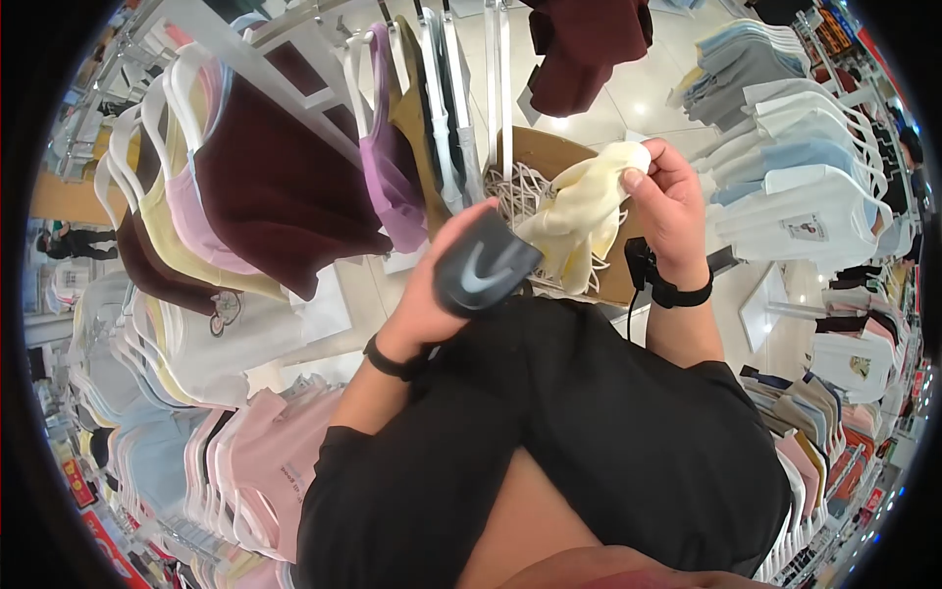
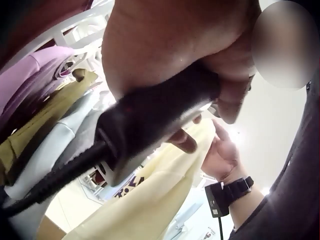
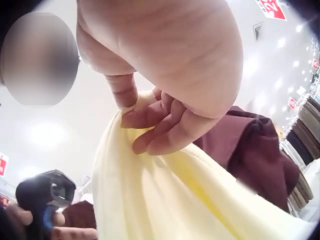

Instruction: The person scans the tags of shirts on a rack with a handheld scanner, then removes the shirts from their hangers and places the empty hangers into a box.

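My right hand [image 1: 672,191] pinches a bunched edge of a pale yellow garment [image 1: 579,216] between thumb and fingers. In the right wrist view the yellow cloth [image 3: 145,195] hangs in folds below the curled fingers. My left hand [image 1: 437,270] grips a black handheld scanner [image 1: 486,263] with a grey curved mark on its top. The scanner's handle [image 2: 155,112] and a thick cord [image 2: 65,172] leading down from it show in the left wrist view. Its head overlaps the left side of the garment in the head view.
Below the garment stands a cardboard box [image 1: 535,147] of white hangers [image 1: 515,191]. A rack at left holds maroon garments [image 1: 280,187] and a purple one [image 1: 392,187]. Another maroon garment [image 1: 589,49] hangs ahead. White and blue shirts [image 1: 785,211] line the right side.
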Tool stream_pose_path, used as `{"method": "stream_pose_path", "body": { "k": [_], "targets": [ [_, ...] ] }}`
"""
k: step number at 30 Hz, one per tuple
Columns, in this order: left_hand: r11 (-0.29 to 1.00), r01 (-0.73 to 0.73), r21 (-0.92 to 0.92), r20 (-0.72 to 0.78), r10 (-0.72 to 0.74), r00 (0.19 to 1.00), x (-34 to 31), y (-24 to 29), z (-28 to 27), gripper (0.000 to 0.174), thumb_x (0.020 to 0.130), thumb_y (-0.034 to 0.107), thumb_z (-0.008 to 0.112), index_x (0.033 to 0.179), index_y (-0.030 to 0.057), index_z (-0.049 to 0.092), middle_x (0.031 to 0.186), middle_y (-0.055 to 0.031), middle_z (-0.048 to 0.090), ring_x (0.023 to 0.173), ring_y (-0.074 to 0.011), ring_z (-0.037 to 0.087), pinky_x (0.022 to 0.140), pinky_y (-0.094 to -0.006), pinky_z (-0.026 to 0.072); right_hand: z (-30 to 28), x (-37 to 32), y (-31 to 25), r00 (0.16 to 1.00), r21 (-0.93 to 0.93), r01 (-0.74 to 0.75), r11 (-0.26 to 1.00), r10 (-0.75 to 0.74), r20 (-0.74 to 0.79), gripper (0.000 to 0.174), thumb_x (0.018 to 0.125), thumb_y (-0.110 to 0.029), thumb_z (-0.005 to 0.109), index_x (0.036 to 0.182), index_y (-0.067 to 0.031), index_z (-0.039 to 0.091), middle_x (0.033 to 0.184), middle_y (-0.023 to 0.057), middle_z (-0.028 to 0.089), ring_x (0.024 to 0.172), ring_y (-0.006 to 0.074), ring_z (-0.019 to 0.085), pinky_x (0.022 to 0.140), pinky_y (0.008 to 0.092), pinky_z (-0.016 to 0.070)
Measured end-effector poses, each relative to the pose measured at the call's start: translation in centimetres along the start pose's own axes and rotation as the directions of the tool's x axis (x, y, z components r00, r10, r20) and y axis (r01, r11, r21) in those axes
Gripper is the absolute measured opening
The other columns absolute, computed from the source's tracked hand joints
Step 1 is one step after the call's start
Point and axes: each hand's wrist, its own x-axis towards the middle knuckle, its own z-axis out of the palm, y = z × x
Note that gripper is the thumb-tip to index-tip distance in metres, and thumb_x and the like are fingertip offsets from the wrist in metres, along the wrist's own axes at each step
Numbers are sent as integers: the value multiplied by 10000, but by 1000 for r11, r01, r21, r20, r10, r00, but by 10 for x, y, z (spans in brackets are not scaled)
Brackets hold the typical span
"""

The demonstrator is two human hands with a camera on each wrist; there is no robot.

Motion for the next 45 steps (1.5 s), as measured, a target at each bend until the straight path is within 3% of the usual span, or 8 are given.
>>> {"method": "stream_pose_path", "body": {
  "k": [5,10,15,21,26,30,40,45],
  "targets": [
    [993,81,-87,293,-52,955,16,12,15,803,853,70,803,1563,-5,435,1519,-104,572,1322,-183,579,1151,-336,402,19,-20,-12,955,230,-78,970,7,297,192,977,-58,689,1148,-9,617,1097,80,727,989,134,688,898,286,535],
    [999,34,5,252,-34,967,25,7,8,754,788,86,900,1449,-23,554,1314,-108,710,1196,-181,669,1049,-335,503,7,-16,8,996,165,-7,986,-9,94,692,962,-164,762,1519,6,389,1328,142,645,1214,209,634,1035,366,502],
    [995,-57,-80,80,63,995,18,21,0,752,758,47,931,1415,-35,574,1296,-101,721,1151,-162,676,1007,-346,527,-19,-36,72,885,-477,-41,878,253,390,1295,686,-397,993,1660,-47,215,1667,147,350,1509,329,382,1216,459,333],
    [994,101,-31,157,-94,983,20,42,-6,852,721,102,868,1480,-37,507,1365,-130,674,1233,-184,635,1078,-334,476,18,-58,113,919,-640,317,700,-61,389,453,935,-7,605,1388,19,592,1368,218,641,1292,425,585,1111,447,451],
    [984,173,48,-155,-164,974,2,47,-31,671,763,69,889,1369,-33,618,1248,-102,739,1100,-142,678,984,-317,522,-14,-32,68,943,-180,-215,960,156,-294,398,989,-12,458,1354,30,610,1351,134,673,1200,257,678,1003,400,545],
    [974,118,192,-208,-77,975,-22,10,-40,358,892,-9,766,1244,1,702,1046,-60,766,929,-116,709,732,-264,532,-24,-12,13,870,112,-106,988,147,-470,482,1056,-140,410,1501,39,465,1446,205,593,1293,332,628,1087,449,540],
    [992,103,78,-37,-101,994,-25,-20,-6,585,809,108,846,1337,-15,627,1214,-128,739,1100,-185,680,1000,-337,512,-44,-8,4,987,660,41,750,-135,92,528,1125,-285,334,1532,39,425,1520,248,530,1349,384,580,1157,506,470],
    [995,56,-82,93,-48,994,-1,-20,7,907,806,163,853,1579,9,406,1649,-168,396,1427,-270,520,1203,-355,354,-21,-5,-17,985,704,-86,705,-44,165,516,1118,-250,343,1527,55,423,1512,249,537,1342,393,584,1151,509,475]
  ]
}}
